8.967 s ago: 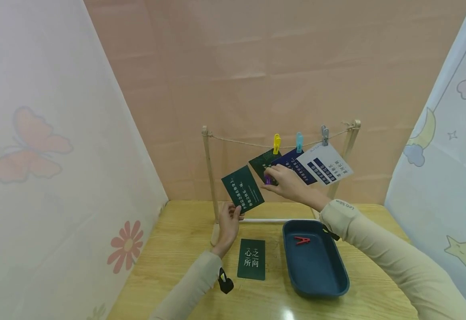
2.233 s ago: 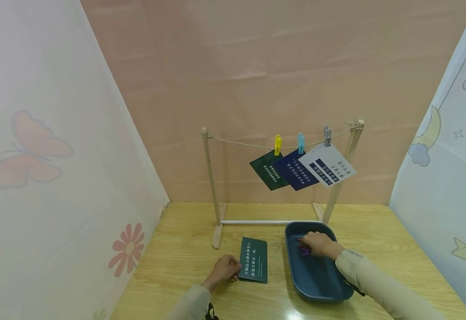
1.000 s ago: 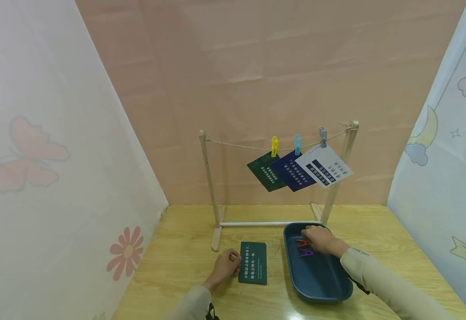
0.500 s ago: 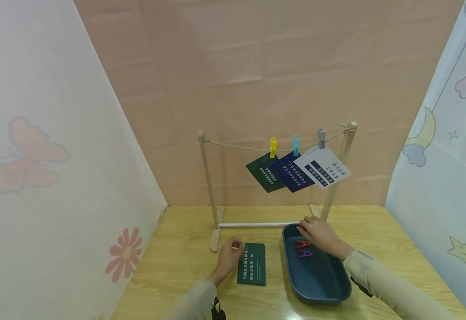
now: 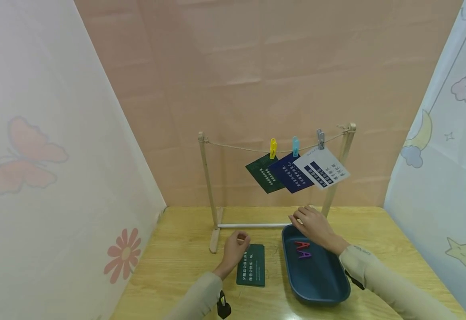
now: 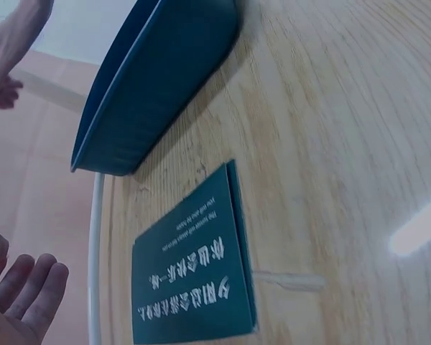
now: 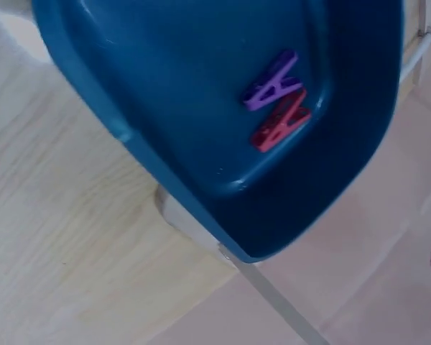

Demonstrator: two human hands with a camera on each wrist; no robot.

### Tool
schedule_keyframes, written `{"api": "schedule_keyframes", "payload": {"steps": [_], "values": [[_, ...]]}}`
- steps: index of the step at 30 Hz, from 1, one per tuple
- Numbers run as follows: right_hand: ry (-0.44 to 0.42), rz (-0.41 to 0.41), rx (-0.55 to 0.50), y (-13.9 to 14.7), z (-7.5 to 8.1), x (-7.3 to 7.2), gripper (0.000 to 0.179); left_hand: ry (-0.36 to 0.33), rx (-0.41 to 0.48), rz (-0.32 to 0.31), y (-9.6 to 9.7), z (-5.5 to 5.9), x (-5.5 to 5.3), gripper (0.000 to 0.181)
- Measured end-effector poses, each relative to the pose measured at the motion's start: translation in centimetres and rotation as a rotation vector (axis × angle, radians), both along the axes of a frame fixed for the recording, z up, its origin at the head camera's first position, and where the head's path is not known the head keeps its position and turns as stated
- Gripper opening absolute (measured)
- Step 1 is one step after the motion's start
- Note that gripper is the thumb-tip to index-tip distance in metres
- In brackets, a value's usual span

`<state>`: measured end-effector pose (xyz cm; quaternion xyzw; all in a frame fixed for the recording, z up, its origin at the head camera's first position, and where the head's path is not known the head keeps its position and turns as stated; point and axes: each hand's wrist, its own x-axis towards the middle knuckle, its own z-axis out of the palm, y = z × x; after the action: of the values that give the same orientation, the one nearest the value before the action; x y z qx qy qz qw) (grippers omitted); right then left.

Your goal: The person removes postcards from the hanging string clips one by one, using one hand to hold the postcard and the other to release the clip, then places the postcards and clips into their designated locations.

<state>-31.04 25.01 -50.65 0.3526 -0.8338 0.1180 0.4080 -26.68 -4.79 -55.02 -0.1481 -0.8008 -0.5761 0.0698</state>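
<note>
My left hand [image 5: 234, 250], loosely curled with nothing in it, is over the upper left corner of a small stack of dark green cards [image 5: 253, 266] lying on the table. In the left wrist view its fingers [image 6: 39, 295] show beside the stack. My right hand [image 5: 315, 229], likewise holding nothing, hovers above the far end of a dark blue tray [image 5: 317, 298]. Inside the tray lie a red clothespin [image 7: 280, 122] and a purple clothespin [image 7: 273, 80] side by side. In the right wrist view only a bit of that hand shows at the right edge.
Behind stands a wooden frame with a string [image 5: 233, 146]. Yellow [image 5: 273, 149], light blue [image 5: 295, 146] and grey [image 5: 321, 139] clothespins hold a green card [image 5: 264, 175], a navy card [image 5: 291, 173] and a white card [image 5: 327, 166] on it. Printed side walls flank the table.
Earlier my left hand held a green card and my right a purple clothespin near the string. The card now lies on the stack, the clothespin in the tray; both hands have let go and lifted.
</note>
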Motion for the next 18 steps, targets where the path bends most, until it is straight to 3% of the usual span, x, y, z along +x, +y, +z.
{"api": "schedule_keyframes", "payload": {"steps": [4, 9, 14, 18], "values": [[0.041, 0.069, -0.036, -0.6, 1.1, -0.2, 0.017, -0.005, 0.001, -0.017, 0.6, 0.6, 0.0, 0.019], [0.099, 0.108, -0.055, -1.1, 2.3, -0.7, 0.037, 0.003, 0.018, -0.024, 1.1, 1.4, -0.1, 0.016], [0.124, 0.094, -0.075, -1.3, 3.8, -1.0, 0.046, 0.045, 0.03, -0.04, 1.6, 2.1, -0.3, 0.015], [0.118, 0.071, -0.088, -1.4, 4.8, -1.3, 0.051, 0.024, 0.038, -0.036, 2.2, 2.5, -0.6, 0.018]]}}
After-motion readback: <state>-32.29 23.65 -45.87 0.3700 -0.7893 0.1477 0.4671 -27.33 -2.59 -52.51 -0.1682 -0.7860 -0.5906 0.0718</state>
